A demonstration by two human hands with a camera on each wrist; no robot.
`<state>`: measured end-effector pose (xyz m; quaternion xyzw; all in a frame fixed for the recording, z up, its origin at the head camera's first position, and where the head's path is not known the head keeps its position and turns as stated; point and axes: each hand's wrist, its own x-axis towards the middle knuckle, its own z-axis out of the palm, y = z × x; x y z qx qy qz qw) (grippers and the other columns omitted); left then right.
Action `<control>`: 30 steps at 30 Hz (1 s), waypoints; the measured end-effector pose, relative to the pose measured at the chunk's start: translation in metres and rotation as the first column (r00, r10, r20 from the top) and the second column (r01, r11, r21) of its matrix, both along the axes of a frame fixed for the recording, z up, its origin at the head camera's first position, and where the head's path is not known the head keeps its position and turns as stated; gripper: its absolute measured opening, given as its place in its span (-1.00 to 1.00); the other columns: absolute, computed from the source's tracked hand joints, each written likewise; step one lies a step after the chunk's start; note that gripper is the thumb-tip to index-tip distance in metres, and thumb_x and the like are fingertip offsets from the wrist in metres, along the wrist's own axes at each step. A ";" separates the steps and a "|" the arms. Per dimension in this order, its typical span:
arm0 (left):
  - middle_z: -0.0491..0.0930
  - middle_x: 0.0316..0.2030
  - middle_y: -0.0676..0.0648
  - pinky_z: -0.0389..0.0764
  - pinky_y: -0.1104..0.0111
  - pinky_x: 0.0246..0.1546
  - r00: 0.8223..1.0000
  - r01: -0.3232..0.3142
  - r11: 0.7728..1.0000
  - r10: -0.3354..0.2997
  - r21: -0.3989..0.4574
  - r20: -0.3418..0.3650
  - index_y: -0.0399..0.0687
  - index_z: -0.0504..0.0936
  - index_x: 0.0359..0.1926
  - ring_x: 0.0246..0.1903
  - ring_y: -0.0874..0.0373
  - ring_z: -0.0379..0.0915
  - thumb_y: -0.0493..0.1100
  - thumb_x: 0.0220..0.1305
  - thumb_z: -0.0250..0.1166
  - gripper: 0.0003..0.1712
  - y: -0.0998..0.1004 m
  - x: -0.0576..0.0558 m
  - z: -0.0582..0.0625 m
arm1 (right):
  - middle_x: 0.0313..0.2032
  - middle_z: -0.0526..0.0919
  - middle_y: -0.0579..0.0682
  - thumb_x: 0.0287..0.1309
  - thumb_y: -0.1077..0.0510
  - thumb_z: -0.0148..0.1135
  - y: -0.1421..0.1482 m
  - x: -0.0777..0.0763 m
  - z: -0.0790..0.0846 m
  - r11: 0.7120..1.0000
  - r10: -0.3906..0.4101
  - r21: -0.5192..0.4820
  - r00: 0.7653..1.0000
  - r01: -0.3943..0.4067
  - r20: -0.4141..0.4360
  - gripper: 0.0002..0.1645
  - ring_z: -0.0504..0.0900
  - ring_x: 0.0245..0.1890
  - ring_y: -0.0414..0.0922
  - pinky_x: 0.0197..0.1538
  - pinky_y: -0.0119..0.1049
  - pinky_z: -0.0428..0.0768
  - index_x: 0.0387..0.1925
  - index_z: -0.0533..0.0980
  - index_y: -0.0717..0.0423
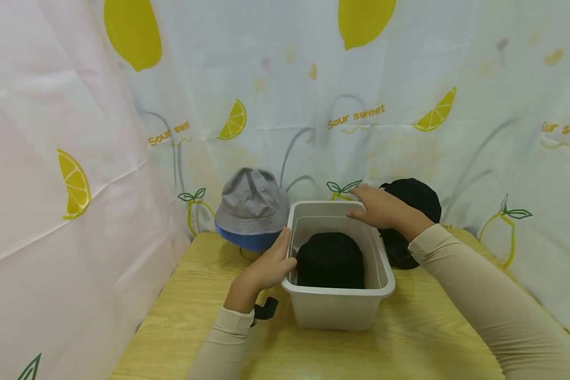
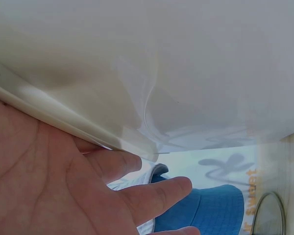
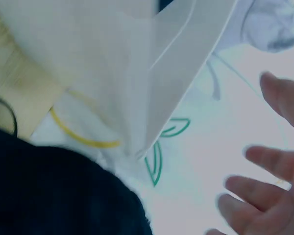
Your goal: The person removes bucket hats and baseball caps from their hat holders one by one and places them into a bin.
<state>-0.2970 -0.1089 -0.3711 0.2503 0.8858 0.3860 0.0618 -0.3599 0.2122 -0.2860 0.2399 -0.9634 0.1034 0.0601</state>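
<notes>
A white plastic bin [image 1: 338, 311] stands on the table with a black hat [image 1: 330, 258] inside it. My left hand [image 1: 267, 266] lies along the bin's left rim, its palm against the outside and its fingers extended. In the left wrist view the palm [image 2: 44, 176] meets the bin wall [image 2: 196, 73], and the fingers reach past its corner. Over the bin's far right rim, my right hand [image 1: 382, 208] is held with fingers spread and nothing in it. The right wrist view shows those fingers [image 3: 259, 193] apart from the bin [image 3: 88, 58].
Left of the bin, a grey bucket hat [image 1: 254, 203] with a blue underside sits on a wire stand [image 1: 247, 254]. Black hats [image 1: 413, 198] are behind and right of the bin, partly covered by my right arm. A lemon-print cloth [image 1: 285, 63] hangs behind the wooden table [image 1: 185, 316].
</notes>
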 end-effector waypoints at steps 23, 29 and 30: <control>-0.41 0.66 -0.21 -0.15 -0.08 0.60 1.000 0.010 1.000 -0.010 0.014 -0.007 -0.12 -0.35 0.66 0.65 -0.08 -0.48 -0.09 0.33 -0.01 0.03 0.000 0.001 0.000 | 0.54 0.03 0.50 0.47 -0.16 0.08 0.045 -0.007 0.001 0.941 -0.338 -0.066 0.922 0.332 -0.188 -0.12 -0.04 0.56 0.44 0.44 0.52 -0.04 0.54 0.17 0.32; -0.41 0.67 -0.21 -0.14 -0.08 0.60 1.000 0.010 1.000 -0.010 0.016 -0.008 -0.15 -0.34 0.66 0.65 -0.06 -0.47 -0.10 0.33 0.00 0.03 0.000 0.001 0.000 | 0.53 0.04 0.51 0.47 -0.17 0.07 0.054 -0.007 -0.005 0.920 -0.386 -0.140 0.906 0.365 -0.172 -0.11 -0.02 0.54 0.44 0.41 0.55 -0.04 0.53 0.17 0.35; -0.41 0.67 -0.21 -0.13 -0.09 0.59 1.000 0.010 1.000 -0.010 0.016 -0.009 -0.16 -0.34 0.66 0.65 -0.07 -0.47 -0.09 0.33 0.00 0.03 0.000 0.001 0.000 | 0.53 0.04 0.52 0.48 -0.18 0.06 0.055 -0.007 -0.006 0.918 -0.390 -0.144 0.905 0.369 -0.171 -0.11 -0.01 0.54 0.45 0.41 0.56 -0.04 0.53 0.17 0.35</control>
